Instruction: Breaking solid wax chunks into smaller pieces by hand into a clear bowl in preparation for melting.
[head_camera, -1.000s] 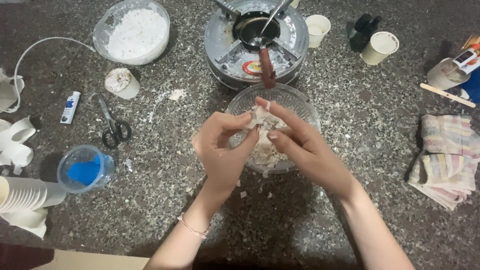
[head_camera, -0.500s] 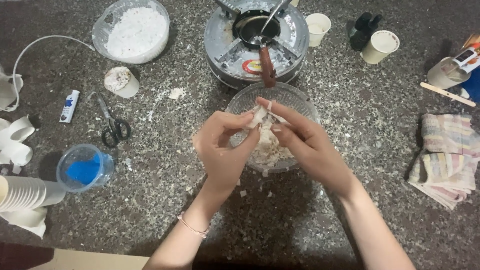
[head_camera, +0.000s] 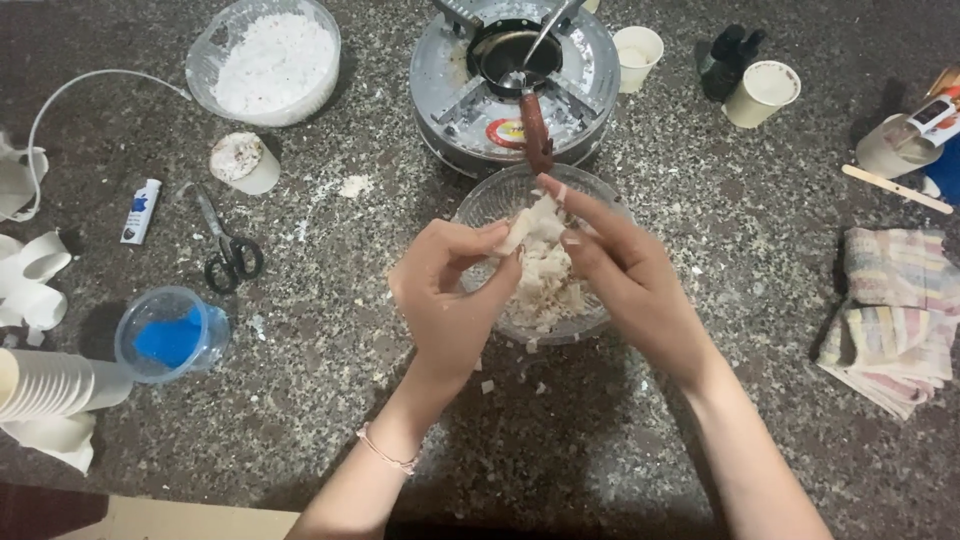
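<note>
Waxy white flake (head_camera: 530, 225) is pinched between both sets of fingertips, your left hand (head_camera: 447, 300) and right hand (head_camera: 625, 280) closed on it directly above the glass bowl (head_camera: 480, 205), so snap it small and keep crumbs falling inside that rim.

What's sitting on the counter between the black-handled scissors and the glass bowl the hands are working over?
In the head view, nothing solid lies between the scissors and the glass bowl: only speckled countertop dusted with white crumbs, plus one pale flake.
</note>
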